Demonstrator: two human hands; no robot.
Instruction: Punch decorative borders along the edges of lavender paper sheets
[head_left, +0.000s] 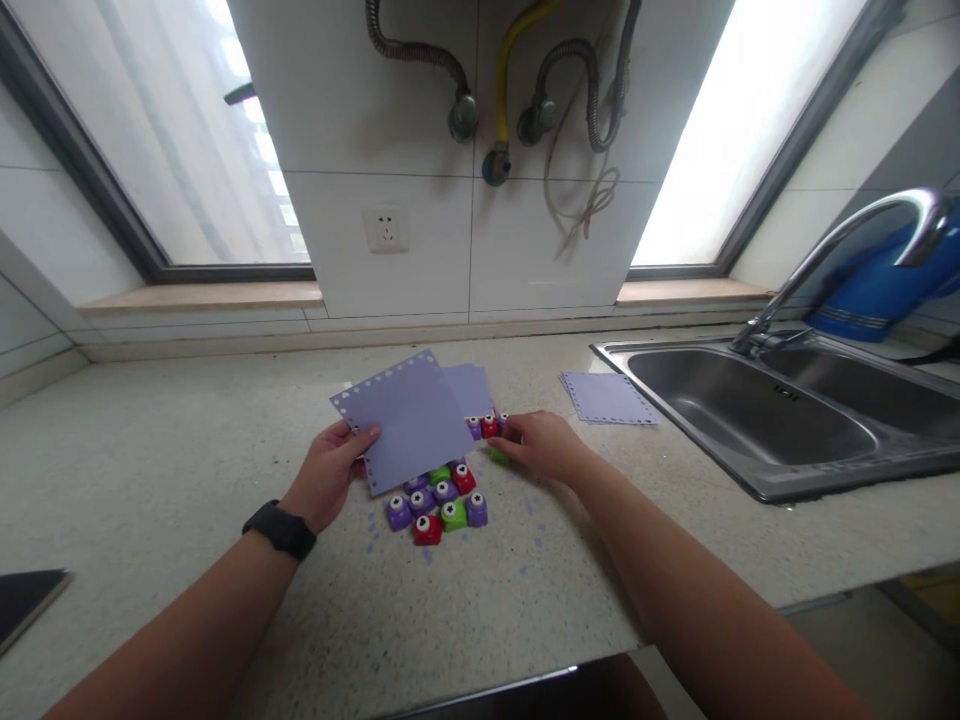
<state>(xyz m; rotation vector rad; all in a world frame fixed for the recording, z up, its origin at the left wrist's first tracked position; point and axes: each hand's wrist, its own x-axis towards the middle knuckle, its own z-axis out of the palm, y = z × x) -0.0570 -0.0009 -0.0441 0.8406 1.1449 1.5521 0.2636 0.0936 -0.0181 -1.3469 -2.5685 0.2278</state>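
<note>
My left hand (330,470) pinches the near left edge of a purple paper sheet (409,415) with punched holes along its borders, holding it tilted above the counter. Under and in front of the sheet lie several small craft punches (439,505) in purple, green and red. My right hand (540,445) rests on the counter to the right of them, fingers closed on a green punch (499,455) beside a red one (489,426). A black band sits on my left wrist.
More purple sheets (472,385) lie behind the held one; a punched sheet (607,398) lies by the steel sink (757,410) at right. Faucet (840,245) and blue bag beyond. Paper dots scatter on the speckled counter (187,470). A dark object (26,595) sits far left.
</note>
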